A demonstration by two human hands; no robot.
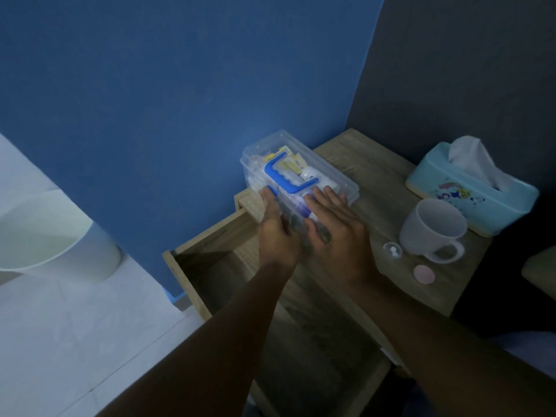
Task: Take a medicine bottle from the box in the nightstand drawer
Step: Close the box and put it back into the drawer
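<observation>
Hands: left hand [278, 227] and right hand [337, 227], centre of frame, both grasping the near end of a clear plastic box [298, 173], fingers laid flat along its sides; box with blue handle [284, 179] rests on the left rear corner of the nightstand worktop [355, 164]; medicine bottle [310, 173], white, visible through the lid inside the box; drawer [210, 266] open, lower centre; white mug [431, 228], tissue box [469, 191], small clear cap [392, 250], pink disc [423, 274] at right of frame.
</observation>
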